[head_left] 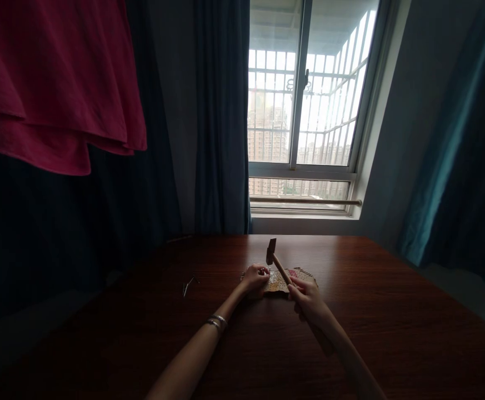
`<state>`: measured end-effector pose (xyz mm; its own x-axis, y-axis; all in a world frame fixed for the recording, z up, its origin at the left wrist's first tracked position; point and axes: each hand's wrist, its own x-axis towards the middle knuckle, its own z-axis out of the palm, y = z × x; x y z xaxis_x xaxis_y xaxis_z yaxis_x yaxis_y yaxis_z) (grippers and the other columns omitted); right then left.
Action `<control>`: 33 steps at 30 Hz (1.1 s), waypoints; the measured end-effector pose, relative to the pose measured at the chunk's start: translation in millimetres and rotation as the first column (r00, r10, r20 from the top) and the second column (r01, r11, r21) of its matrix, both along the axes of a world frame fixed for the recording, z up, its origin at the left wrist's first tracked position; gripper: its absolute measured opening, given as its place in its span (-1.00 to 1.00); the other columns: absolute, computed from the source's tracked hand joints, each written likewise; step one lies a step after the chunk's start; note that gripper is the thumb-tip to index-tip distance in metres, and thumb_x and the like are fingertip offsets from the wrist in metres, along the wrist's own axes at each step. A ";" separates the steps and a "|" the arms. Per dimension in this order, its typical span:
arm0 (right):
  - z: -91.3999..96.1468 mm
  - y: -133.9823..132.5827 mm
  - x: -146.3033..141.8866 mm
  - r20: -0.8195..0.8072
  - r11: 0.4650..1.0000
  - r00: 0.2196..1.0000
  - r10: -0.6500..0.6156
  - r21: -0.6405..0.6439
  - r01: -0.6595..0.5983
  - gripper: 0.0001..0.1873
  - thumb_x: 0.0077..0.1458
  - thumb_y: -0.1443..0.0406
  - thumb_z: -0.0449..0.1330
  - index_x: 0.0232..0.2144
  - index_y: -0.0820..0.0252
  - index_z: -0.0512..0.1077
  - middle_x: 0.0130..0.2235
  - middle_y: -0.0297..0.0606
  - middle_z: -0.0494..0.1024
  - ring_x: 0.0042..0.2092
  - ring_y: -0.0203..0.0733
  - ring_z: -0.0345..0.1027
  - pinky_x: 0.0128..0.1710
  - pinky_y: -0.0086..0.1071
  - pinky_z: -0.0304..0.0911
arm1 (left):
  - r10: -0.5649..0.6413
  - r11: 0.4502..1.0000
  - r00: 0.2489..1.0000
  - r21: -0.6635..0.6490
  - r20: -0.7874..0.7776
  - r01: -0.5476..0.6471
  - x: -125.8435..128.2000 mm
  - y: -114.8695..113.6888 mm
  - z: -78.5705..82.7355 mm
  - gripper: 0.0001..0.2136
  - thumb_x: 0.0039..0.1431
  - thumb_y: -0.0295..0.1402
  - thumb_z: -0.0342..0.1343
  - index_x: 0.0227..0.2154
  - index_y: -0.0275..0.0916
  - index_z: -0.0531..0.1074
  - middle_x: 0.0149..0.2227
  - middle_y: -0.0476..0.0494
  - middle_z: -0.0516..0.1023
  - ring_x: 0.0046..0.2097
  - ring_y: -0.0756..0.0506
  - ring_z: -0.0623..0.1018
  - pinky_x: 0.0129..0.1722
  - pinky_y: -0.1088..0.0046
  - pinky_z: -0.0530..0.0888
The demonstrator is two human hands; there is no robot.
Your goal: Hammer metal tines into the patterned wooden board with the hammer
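Hammer (pixel 283 270): straight, pale wooden handle slanting up to the left; its dark, blocky head, wedge-like at the top, hung above the patterned piece (pixel 278 282).
Right hand (pixel 309 297): fingers were wrapped around the hammer's handle, knuckles uppermost.
Left hand (pixel 255 278): fingers were closed in a pinch on a slim dark rod (pixel 269 271), upright over the patterned piece; its lower tip was too small to make out.
Patterned piece: it lay flat on the tabletop (pixel 392 311), between and partly beneath the hands; brown and speckled with small dots, reddish-pink toward the right, its near edge wavy, its far right edge marked by dark strokes. Its material could not be told.
Thin sticks (pixel 185 288): these lay crossed at an angle left of the left hand, one with a metallic glint.
Bracelets (pixel 217 321): silvery rounded bands circled the left wrist.
Tabletop: smooth, reddish-brown, wood-grained, with a soft sheen near the window (pixel 300 83).
Cloth (pixel 59 83): deep pink, plush-looking, it hung in loose folds at upper left.
Curtain (pixel 221 111): dark blue fabric dropped in vertical pleats beside the window.
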<state>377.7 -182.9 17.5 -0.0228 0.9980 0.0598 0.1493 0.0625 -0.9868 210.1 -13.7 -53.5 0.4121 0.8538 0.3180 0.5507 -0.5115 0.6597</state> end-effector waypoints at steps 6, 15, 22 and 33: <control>-3.9 1.8 -1.8 0.009 0.998 1.000 -0.023 -0.063 0.024 -0.47 -0.03 0.05 0.08 -0.06 0.22 0.29 -0.51 -0.43 0.33 -0.73 -0.46 0.11 -0.87 -0.57 0.00 | 0.008 1.000 1.000 -0.002 -0.011 -0.008 0.7 -2.6 2.8 -0.82 -0.06 -0.31 0.11 -0.42 -0.25 0.54 -0.38 -0.06 0.56 -0.30 -0.05 0.49 -0.33 0.54 0.34; -3.5 0.1 -1.3 -0.014 0.998 0.999 -0.034 -0.060 0.034 -0.45 -0.02 0.07 0.06 0.00 0.23 0.26 -0.51 -0.44 0.32 -0.73 -0.46 0.11 -0.86 -0.58 0.00 | 0.001 1.000 1.000 -0.004 -0.018 -0.001 0.4 -1.6 3.3 -0.82 -0.05 -0.32 0.11 -0.42 -0.24 0.55 -0.35 -0.06 0.57 -0.29 -0.05 0.49 -0.29 0.53 0.35; -5.2 0.8 -1.9 -0.044 0.999 0.999 -0.029 -0.024 0.028 -0.45 0.00 0.06 0.06 0.01 0.21 0.26 -0.50 -0.43 0.32 -0.72 -0.46 0.12 -0.86 -0.58 0.01 | 0.001 1.000 1.000 -0.013 -0.011 -0.002 0.5 -2.1 3.2 -0.82 -0.04 -0.31 0.10 -0.42 -0.26 0.54 -0.36 -0.07 0.57 -0.31 -0.04 0.50 -0.31 0.54 0.35; 2.9 -3.7 -3.5 -0.035 1.000 0.999 -0.025 -0.015 0.024 -0.48 0.00 0.10 0.06 -0.01 0.22 0.27 -0.51 -0.43 0.33 -0.72 -0.46 0.13 -0.86 -0.58 0.02 | -0.003 1.000 1.000 -0.013 -0.007 0.003 0.9 -0.7 1.7 -0.82 -0.04 -0.30 0.10 -0.42 -0.25 0.54 -0.36 -0.07 0.57 -0.30 -0.05 0.49 -0.29 0.52 0.35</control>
